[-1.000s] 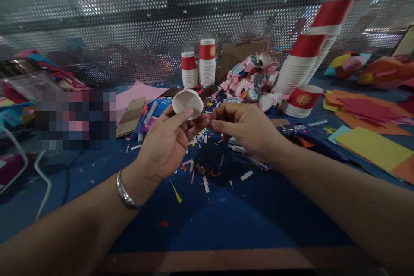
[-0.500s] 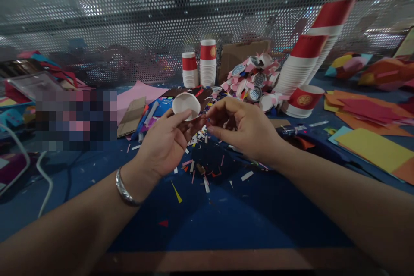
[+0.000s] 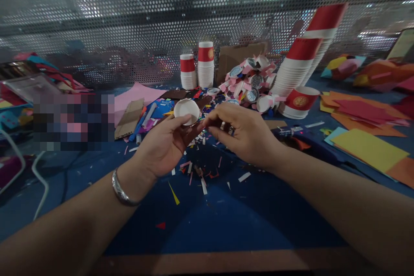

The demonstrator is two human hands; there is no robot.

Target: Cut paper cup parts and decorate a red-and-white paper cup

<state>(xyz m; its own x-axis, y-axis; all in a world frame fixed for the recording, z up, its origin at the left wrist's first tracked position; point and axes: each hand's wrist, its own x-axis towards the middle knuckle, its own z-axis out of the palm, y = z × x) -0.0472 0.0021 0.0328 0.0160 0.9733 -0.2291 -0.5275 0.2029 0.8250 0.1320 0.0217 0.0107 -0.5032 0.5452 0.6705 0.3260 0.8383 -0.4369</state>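
My left hand [image 3: 163, 145] holds a small white paper cup bottom [image 3: 186, 111] between thumb and fingers, its round base facing me. A silver bracelet [image 3: 120, 188] sits on that wrist. My right hand [image 3: 244, 133] is closed in a pinch right beside the cup, fingertips meeting the left hand's fingertips; what it pinches is too small to make out. Both hands hover above a blue table [image 3: 207, 220] strewn with paper scraps [image 3: 202, 179].
Two stacks of red-and-white cups [image 3: 199, 67] stand at the back, a tall leaning stack [image 3: 305, 54] and a single red cup [image 3: 299, 101] to the right. A pile of pink-trimmed cup pieces [image 3: 250, 82] lies between. Coloured paper sheets [image 3: 365, 136] cover the right side; a perforated metal screen [image 3: 161, 17] closes the back.
My hands have sunk slightly and the cup bottom has tilted a little lower. My right fingers have closed tighter against the left fingertips.
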